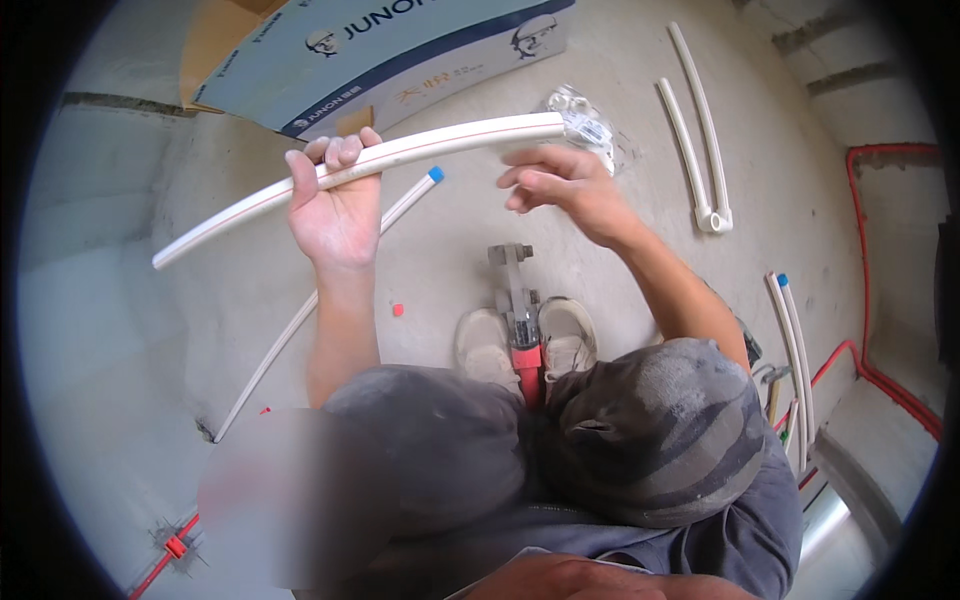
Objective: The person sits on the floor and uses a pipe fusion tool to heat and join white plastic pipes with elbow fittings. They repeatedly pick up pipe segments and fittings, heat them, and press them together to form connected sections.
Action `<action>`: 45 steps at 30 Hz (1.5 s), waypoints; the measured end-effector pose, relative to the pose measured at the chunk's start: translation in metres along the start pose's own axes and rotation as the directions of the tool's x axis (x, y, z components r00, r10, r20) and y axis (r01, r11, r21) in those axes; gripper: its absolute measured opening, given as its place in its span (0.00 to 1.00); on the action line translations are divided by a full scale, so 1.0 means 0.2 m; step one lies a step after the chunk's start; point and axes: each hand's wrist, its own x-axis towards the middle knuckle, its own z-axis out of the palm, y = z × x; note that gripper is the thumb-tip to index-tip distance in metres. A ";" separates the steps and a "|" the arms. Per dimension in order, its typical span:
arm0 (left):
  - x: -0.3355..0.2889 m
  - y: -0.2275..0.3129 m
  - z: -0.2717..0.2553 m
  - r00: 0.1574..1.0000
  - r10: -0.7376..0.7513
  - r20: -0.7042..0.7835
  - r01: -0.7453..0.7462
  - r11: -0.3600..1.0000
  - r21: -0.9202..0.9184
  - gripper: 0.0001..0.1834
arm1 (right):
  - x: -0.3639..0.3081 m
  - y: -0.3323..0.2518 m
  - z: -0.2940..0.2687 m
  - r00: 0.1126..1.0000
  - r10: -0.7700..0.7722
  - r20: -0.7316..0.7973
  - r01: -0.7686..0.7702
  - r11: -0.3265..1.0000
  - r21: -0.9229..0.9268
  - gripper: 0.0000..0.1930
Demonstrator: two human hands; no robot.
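A white plastic pipe [450,139] with a thin red stripe is held up across the view, its right end higher than its left. My left hand [340,205] is closed around it left of its middle. Just below the pipe's right end, my right hand [560,188] has its fingers loosely stretched and apart, slightly blurred, with nothing visible in them. Between my shoes stands a pipe fusion welder [522,330] with a red handle and a metal head.
A large blue cardboard box [400,60] stands at the far side, beside a clear bag of white fittings [590,125]. Two pipes joined by white elbows [713,220] lie far right. A blue-capped pipe [270,355] lies left; more pipes [795,360] lie right, near red wall conduit [862,240].
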 end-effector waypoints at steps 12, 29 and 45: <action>-0.06 -0.01 -0.34 0.980 -0.043 -0.196 0.023 0.994 -0.103 0.12 | 0.00 0.03 0.09 1.000 -0.016 -0.008 0.017 0.985 0.174 0.17; -0.20 -0.10 -0.29 0.923 -0.115 -0.368 0.165 0.980 0.107 0.09 | 0.13 0.08 0.18 0.987 -0.117 0.106 0.114 0.067 -0.991 0.06; -0.18 -0.17 -0.31 0.915 -0.399 -0.062 -0.310 -0.794 0.523 0.08 | -0.10 0.29 -0.21 0.963 -0.112 -0.247 -0.243 0.047 -0.969 0.08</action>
